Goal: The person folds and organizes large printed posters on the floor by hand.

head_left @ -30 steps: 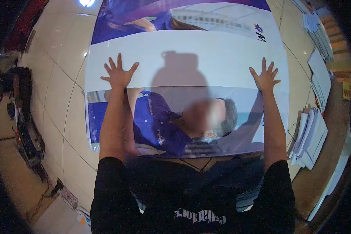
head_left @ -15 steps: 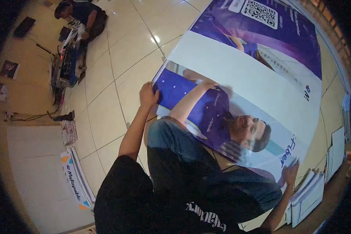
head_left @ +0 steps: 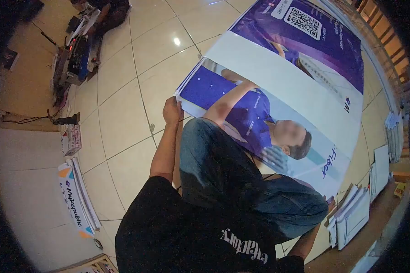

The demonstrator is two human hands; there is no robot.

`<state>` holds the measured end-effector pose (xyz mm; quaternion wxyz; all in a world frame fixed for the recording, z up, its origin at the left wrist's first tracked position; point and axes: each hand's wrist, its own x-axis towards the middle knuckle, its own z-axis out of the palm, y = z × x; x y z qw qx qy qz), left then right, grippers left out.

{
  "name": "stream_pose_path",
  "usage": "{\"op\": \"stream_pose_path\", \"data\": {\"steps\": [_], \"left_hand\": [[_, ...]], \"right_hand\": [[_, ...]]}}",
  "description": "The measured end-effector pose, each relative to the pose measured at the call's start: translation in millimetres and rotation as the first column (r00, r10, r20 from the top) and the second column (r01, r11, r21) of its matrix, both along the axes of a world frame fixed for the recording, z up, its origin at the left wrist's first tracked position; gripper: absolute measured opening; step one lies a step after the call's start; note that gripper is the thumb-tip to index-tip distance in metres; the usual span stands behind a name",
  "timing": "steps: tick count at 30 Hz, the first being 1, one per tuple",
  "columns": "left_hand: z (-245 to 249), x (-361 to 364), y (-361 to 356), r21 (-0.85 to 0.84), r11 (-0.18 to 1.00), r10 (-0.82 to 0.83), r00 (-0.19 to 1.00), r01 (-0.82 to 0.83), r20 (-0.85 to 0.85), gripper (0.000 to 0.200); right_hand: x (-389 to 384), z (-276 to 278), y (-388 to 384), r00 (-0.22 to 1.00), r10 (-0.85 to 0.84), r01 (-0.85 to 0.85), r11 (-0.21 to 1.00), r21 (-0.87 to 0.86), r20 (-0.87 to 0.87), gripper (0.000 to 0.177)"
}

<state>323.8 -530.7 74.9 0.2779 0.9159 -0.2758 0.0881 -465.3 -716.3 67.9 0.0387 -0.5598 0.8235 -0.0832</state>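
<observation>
A large printed banner (head_left: 284, 75) in purple and white lies spread over the tiles and up against my folded legs. It carries a QR code, a picture of a person in a purple shirt and the word "Fiber". My left hand (head_left: 171, 111) is closed on its left near corner, where several layers of sheet edge show together. Over at the right near corner, my right hand (head_left: 330, 203) grips the banner beside my knee; most of that hand is hidden behind the knee.
Stacks of folded sheets (head_left: 351, 218) stand on the right, close to my right hand. A rolled "MyRepublic" banner (head_left: 73, 202) lies at left. Further off, a person (head_left: 114, 16) is beside a long machine (head_left: 79, 59). A tissue box (head_left: 71, 140) is by the wall.
The view has shifted, so the other person is now mostly cut off at the top. My right hand has drawn in nearer my knee with the banner corner. My left hand keeps its hold.
</observation>
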Motion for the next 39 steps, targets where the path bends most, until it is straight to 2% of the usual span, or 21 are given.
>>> {"op": "stream_pose_path", "data": {"steps": [2,9,11,13,15,17,19,21,22,23,24,25,27,31,33,34,35,36,37,38,39], "left_hand": [[-3,-3,6,-0.020,1.000,-0.008,0.984,0.012,0.176,0.024],[-1,2,-8,-0.138,0.984,-0.118,0.993,0.115,-0.016,0.022],[-16,-2,-4,-0.025,0.937,-0.342,0.928,0.349,0.150,0.023],[-27,-6,0,0.007,0.931,-0.362,0.922,0.364,0.137,0.021],[-32,-1,2,-0.027,0.906,-0.402,0.880,0.422,0.254,0.021],[-16,-4,2,0.035,0.921,-0.389,0.913,0.388,0.123,0.021],[-16,-7,-7,-0.325,0.877,-0.379,0.925,0.354,-0.014,0.018],[-27,-4,0,-0.663,0.713,-0.465,0.861,0.227,-0.206,0.019],[-10,6,-8,-0.431,0.900,-0.231,0.909,0.064,-0.348,0.021],[23,13,-20,-0.145,0.985,0.026,0.912,-0.093,-0.409,0.023],[56,8,-29,-0.301,0.949,-0.030,0.924,-0.093,-0.382,0.024],[59,17,-37,-0.306,0.949,-0.043,0.931,-0.075,-0.362,0.021],[48,32,-56,-0.645,0.760,-0.313,0.829,-0.074,-0.464,0.021],[94,39,-93,-0.631,0.769,-0.292,0.823,-0.100,-0.487,0.024],[118,43,-108,-0.804,0.536,-0.460,0.710,-0.256,-0.533,0.025],[131,44,-111,-0.808,0.535,-0.480,0.699,-0.245,-0.530,0.026],[138,45,-110,-0.813,0.534,-0.503,0.685,-0.234,-0.527,0.027],[141,53,-108,-0.820,0.531,-0.559,0.639,-0.213,-0.528,0.028],[142,61,-107,-0.827,0.529,-0.618,0.583,-0.188,-0.528,0.028],[149,55,-105,-0.830,0.518,-0.640,0.551,-0.205,-0.535,0.030],[147,62,-104,-0.817,0.566,-0.637,0.569,-0.115,-0.521,0.029]], "right_hand": [[-3,-2,2,1.000,-0.004,0.004,1.000,-0.005,0.012,0.068],[-10,-1,-4,1.000,0.022,-0.023,1.000,0.018,0.020,0.066],[-11,1,-8,1.000,0.029,-0.030,0.999,0.028,0.005,0.066],[-13,1,-12,1.000,0.027,-0.027,0.999,0.029,0.000,0.066],[-14,3,-14,1.000,0.029,-0.028,0.999,0.040,-0.003,0.065],[-16,4,-15,0.999,0.034,-0.034,0.998,0.043,-0.003,0.065],[-21,6,-15,0.999,0.040,-0.040,0.999,0.034,0.003,0.064],[-31,4,-9,0.999,0.038,-0.039,0.999,0.026,0.020,0.064],[-34,2,-9,0.999,0.038,-0.039,0.999,0.024,0.028,0.064],[-36,1,-6,0.999,0.037,-0.037,0.999,0.021,0.033,0.064],[-36,2,-1,0.999,0.030,-0.031,0.999,0.025,0.037,0.064],[-36,2,4,0.999,0.019,-0.020,0.999,0.026,0.040,0.063],[-39,-6,7,0.998,0.001,-0.003,1.000,0.022,0.066,0.063],[-47,-9,-4,0.981,0.048,-0.056,0.998,0.038,0.189,0.062],[-61,5,-25,0.932,0.105,-0.144,0.985,0.089,0.346,0.062],[-54,28,-38,0.902,0.130,-0.174,0.982,0.072,0.412,0.062],[18,88,-26,0.870,0.281,-0.257,0.960,-0.114,0.405,0.054],[77,133,-19,0.790,0.254,-0.223,0.967,-0.123,0.558,0.054],[111,154,-17,0.747,0.402,-0.381,0.911,-0.155,0.529,0.058],[144,158,-12,0.757,0.556,-0.516,0.831,-0.208,0.343,0.066],[193,176,3,0.633,0.610,-0.586,0.780,-0.219,0.477,0.081]]}}
